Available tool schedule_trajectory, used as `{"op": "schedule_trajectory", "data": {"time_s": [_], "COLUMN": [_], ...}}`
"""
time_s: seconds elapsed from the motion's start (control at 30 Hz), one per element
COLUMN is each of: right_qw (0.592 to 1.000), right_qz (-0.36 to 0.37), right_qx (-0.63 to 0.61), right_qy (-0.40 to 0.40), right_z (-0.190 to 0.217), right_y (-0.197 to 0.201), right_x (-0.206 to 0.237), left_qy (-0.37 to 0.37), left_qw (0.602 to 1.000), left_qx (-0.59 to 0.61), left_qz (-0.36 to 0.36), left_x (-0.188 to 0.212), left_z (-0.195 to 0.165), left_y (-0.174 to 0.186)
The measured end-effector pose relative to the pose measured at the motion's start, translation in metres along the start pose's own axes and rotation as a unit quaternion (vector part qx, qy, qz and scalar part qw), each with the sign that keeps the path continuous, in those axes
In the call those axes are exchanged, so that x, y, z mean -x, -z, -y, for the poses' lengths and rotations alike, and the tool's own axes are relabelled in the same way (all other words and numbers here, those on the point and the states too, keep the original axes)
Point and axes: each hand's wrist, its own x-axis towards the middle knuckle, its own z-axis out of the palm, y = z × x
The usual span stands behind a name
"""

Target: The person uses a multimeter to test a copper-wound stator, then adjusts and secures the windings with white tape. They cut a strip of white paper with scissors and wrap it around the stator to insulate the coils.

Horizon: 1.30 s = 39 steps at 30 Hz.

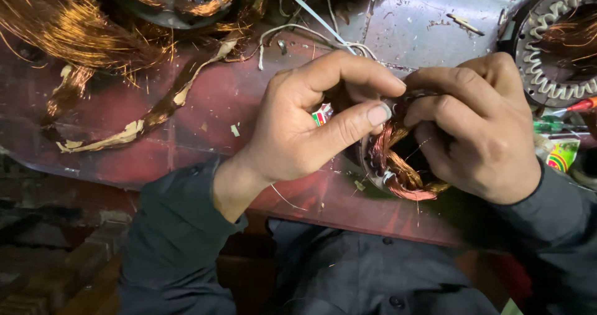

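Observation:
A small round motor stator [398, 166] wound with copper wire sits between both hands over the red workbench [205, 110]. My left hand [311, 122] grips its left rim, thumb pressed on the top edge and fingers curled over it. From the right, my right hand [479, 128] curls over the stator with its fingertips on the copper coils. Much of the stator is hidden beneath the fingers. Both arms wear dark grey sleeves.
Tangled loose copper wire [68, 23] lies at the top left beside another stator [180, 1]. A larger stator with white slot liners [553, 47] stands at the top right. A red-handled tool [581, 105], a colourful packet [563, 155] and white strips [311, 16] lie nearby.

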Motion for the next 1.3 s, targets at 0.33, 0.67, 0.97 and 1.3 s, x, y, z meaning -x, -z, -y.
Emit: {"op": "schedule_trajectory", "data": {"time_s": [0.33,0.67,0.97,1.3], "right_qw": [1.000,1.000,0.999,0.999], "right_qz": [-0.015,-0.004,-0.042,-0.027], "right_qx": [0.010,0.024,-0.001,0.037], "right_qy": [0.016,-0.004,0.026,0.019], "right_z": [0.003,0.000,0.000,0.004], "right_y": [0.000,-0.008,-0.004,-0.005], "right_x": [-0.004,-0.002,0.002,0.002], "left_qy": [0.010,0.016,-0.028,-0.014], "left_qw": [1.000,1.000,0.999,0.999], "left_qx": [-0.023,-0.010,-0.041,-0.044], "left_qz": [0.009,0.021,0.002,0.010], "left_x": [-0.006,-0.004,-0.004,-0.007], "left_z": [-0.006,-0.004,0.007,-0.003], "left_y": [-0.004,-0.004,-0.003,-0.005]}}
